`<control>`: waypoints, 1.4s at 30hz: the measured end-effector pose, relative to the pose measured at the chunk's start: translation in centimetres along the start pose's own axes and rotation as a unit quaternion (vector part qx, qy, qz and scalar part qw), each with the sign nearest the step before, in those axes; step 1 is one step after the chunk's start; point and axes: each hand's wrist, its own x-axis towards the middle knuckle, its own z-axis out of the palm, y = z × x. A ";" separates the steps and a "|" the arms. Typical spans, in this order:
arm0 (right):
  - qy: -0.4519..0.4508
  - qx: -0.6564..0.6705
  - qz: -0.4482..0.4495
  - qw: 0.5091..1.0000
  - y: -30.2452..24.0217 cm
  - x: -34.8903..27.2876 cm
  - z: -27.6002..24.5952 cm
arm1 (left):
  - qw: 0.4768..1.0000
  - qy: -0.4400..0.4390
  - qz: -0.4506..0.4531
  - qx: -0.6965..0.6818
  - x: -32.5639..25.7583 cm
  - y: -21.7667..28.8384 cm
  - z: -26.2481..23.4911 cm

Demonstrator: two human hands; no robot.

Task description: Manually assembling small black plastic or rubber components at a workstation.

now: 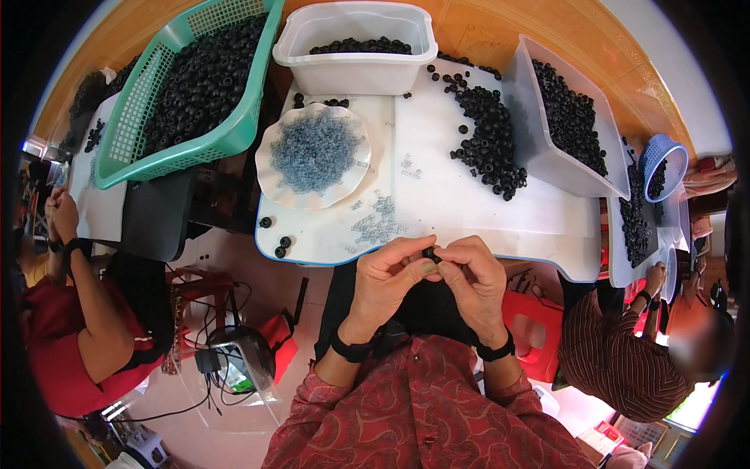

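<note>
Just in front of the table's near edge, my left hand (388,283) and my right hand (475,285) meet, fingertips pinched together. Between them is a small black round part (430,254), mostly covered by the fingers; both hands grip it. Past my hands on the white table lies a loose heap of similar black round parts (491,141). To the left, a white wavy-rimmed plate (275,186) bears a pile of small bluish-grey clear pieces (314,148). A few single black parts (283,246) sit by the table's left corner.
A green basket (117,148) at far left, a white tub (359,76) at the back and a grey bin (570,168) at right hold black parts. One person (86,328) works at left, another (625,344) at right. A red stool (531,328) stands beside me.
</note>
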 end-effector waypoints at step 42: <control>-0.014 0.124 0.035 0.992 0.3 0.5 -0.6 | 0.995 -0.001 0.001 -0.097 0.2 0.0 0.0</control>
